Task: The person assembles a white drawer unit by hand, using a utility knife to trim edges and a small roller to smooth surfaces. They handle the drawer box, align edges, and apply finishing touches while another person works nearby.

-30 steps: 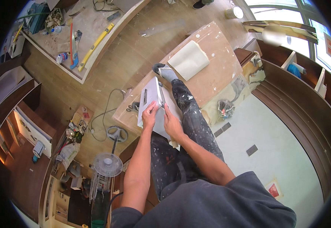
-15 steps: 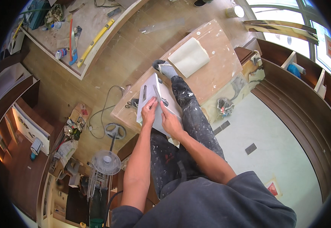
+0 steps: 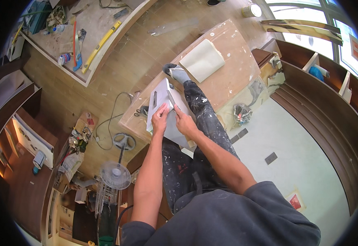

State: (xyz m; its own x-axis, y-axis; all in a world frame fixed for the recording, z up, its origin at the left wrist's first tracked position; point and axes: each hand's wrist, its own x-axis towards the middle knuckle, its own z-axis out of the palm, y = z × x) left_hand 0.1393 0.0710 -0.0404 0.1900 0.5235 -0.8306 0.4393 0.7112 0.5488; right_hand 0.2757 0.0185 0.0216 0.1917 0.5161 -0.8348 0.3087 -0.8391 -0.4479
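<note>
White panel (image 3: 162, 95): tilted over the lap, left of the dark-trousered leg (image 3: 203, 108); I judge 1 edge is being worked, and the next move calls for keeping it steady.
Left hand (image 3: 159, 119): fingers bunched at that edge; whether they clamp it, I cannot tell.
Slim grey tool (image 3: 170, 97): along the edge, contact unclear to me.
Right hand (image 3: 185, 124): closed, I judge, on the tool's near end.

Panel (image 3: 157, 95): smooth, matt. Strip (image 3: 170, 97): dull, metal-looking. My trousers (image 3: 207, 115): cloth, rough with dried spatter. My shirt (image 3: 224, 217): plain matt cloth. Bench (image 3: 238, 55): matt wood, flecked. Sheet (image 3: 202, 60): matt, paper-like. I make the bag (image 3: 242, 114) crinkled, shiny plastic.
</note>
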